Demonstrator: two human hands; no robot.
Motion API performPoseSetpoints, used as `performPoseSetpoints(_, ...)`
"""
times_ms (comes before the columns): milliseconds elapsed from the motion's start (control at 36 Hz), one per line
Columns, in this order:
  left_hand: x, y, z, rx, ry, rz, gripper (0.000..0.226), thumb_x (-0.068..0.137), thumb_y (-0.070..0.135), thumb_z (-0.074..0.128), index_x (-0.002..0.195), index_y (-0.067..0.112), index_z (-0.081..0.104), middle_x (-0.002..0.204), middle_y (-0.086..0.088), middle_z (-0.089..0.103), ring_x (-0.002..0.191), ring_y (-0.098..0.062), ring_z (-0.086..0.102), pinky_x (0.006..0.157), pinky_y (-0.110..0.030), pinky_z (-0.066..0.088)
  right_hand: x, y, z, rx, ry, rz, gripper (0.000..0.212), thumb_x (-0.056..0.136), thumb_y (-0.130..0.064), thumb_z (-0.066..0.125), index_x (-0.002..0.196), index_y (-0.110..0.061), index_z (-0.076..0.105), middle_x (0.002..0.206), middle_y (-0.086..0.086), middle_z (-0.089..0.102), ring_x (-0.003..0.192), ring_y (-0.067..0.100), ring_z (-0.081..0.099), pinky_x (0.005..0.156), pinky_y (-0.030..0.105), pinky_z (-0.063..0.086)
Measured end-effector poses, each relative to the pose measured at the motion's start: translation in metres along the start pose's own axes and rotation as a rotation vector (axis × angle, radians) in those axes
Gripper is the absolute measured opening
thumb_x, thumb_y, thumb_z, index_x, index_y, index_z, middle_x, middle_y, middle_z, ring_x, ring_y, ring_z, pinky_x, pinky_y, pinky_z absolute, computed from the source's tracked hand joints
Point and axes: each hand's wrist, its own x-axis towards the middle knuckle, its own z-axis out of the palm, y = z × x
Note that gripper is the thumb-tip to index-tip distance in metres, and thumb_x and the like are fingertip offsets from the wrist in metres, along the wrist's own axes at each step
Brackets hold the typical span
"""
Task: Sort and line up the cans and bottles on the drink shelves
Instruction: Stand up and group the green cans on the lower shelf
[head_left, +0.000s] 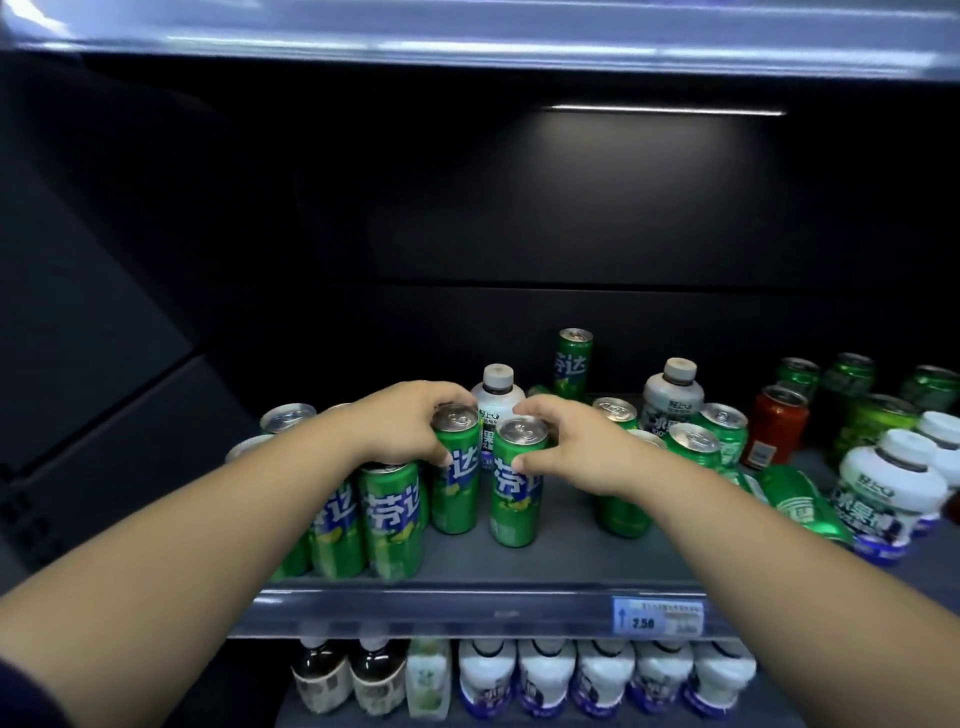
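Two tall green cans stand upright side by side on the grey shelf. My left hand grips the left green can near its top. My right hand grips the right green can near its top, thumb on the front. Several more tall green cans are bunched at the front left under my left forearm. A white bottle stands just behind the two held cans.
Right of my hands are short green cans, a red can, another tall green can at the back, a fallen green can and white bottles. A price tag sits on the shelf rail. The lower shelf holds a row of bottles.
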Motion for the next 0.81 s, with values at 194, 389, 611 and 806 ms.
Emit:
performPoseSetpoints(194,0.0,-0.004,0.002,-0.031,0.04,0.023,0.062,0.063,0.051,0.079,0.12,0.039,0.061,0.112,0.018,0.065,0.102,-0.005,0.063,0.095,-0.04,0.052,-0.004,-0.009,0.003,-0.018,-0.01,-0.057,0.046,0.079,-0.027,0.084,0.118,-0.024,0.061,0.107,-0.008,0.064,0.088,0.004,0.058,0.077,0.024,0.045)
performPoseSetpoints(389,0.003,-0.009,0.005,-0.056,0.066,-0.003,0.052,0.069,0.036,0.081,0.117,0.04,0.062,0.107,0.018,0.068,0.098,-0.005,0.065,0.093,-0.039,0.053,-0.007,-0.011,0.013,0.087,-0.041,-0.05,0.047,0.07,-0.037,0.082,0.113,-0.031,0.064,0.109,-0.01,0.068,0.104,0.009,0.065,0.096,0.043,0.053)
performPoseSetpoints(611,0.001,-0.011,0.006,-0.087,0.035,0.02,0.056,0.059,0.047,0.073,0.114,0.041,0.064,0.103,0.018,0.071,0.096,-0.004,0.067,0.093,-0.041,0.054,-0.015,-0.016,0.027,0.239,-0.125,-0.032,0.07,0.063,-0.043,0.082,0.127,-0.032,0.057,0.125,-0.006,0.067,0.117,0.014,0.064,0.104,0.048,0.05)
performPoseSetpoints(806,0.001,-0.005,0.006,-0.226,0.107,-0.033,0.03,0.092,0.041,0.055,0.119,0.038,0.068,0.119,0.014,0.069,0.112,-0.008,0.061,0.107,-0.039,0.044,-0.028,-0.005,0.042,0.256,-0.128,0.049,0.07,0.072,-0.009,0.088,0.129,-0.03,0.053,0.118,-0.006,0.072,0.102,0.012,0.072,0.095,0.042,0.057)
